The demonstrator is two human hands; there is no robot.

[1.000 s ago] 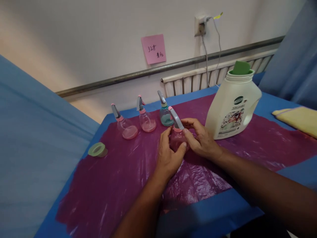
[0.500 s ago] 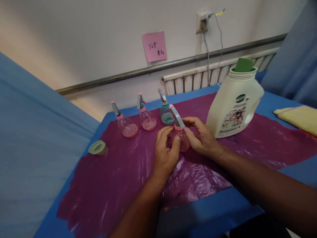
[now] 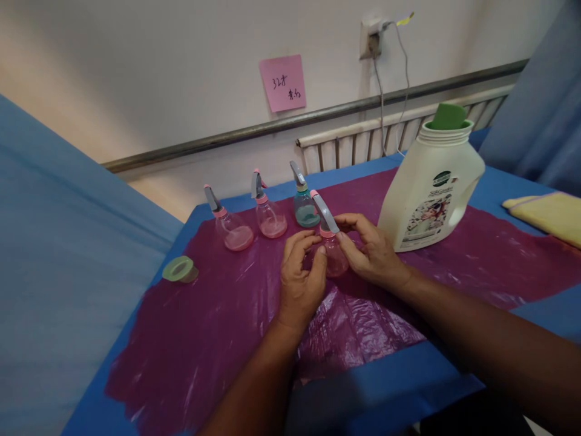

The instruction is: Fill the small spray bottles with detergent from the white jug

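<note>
A small clear pink spray bottle with a grey trigger head stands on the magenta plastic sheet. My left hand curls round its left side, thumb and fingers on the body. My right hand grips its right side and neck. Behind it stand two pink spray bottles with pink liquid and one teal spray bottle, none of them touched.
A large white detergent jug with an open mouth and green insert stands right of my hands. A green cap lies at the sheet's left edge. A yellow cloth lies far right. Wall, radiator and pink note are behind.
My left hand has shifted from cupping the bottle low to holding it higher with the fingers more raised. The bottle stays in place between both hands.
</note>
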